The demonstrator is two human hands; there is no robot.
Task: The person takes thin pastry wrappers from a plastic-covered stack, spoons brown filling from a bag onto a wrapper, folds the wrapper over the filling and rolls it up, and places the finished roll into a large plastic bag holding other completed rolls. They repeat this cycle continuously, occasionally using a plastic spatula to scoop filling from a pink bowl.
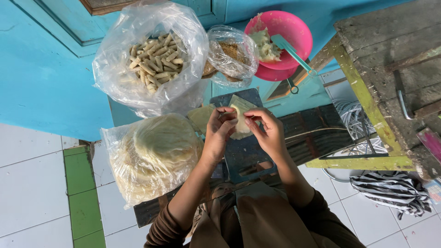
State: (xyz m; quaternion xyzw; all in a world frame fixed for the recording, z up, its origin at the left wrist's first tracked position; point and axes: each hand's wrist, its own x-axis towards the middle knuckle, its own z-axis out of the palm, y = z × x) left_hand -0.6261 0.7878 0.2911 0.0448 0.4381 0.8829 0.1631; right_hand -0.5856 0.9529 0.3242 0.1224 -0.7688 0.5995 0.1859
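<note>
Both hands, left hand (219, 131), right hand (266, 131), pinching wrapper (240, 115) over dark board (243, 154); white tiled floor (32, 183), blue wall (41, 78).

pink bowl (294, 32) far right, turquoise wall (41, 78) far left, pale yellow wrapper (240, 115), black-and-white striped cloth (392, 190) near right, green floor stripe (82, 197).

Soft, even daylight, faint shadows, sharp focus, wide-angle bending at edges.

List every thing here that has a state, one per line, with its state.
left hand: pinching the wrapper
right hand: pinching the wrapper
wrapper: partly folded, held over the cutting board
cutting board: flat
bag of rolls: open
bag of round sheets: open
pink bowl: part-filled, utensil inside
</note>
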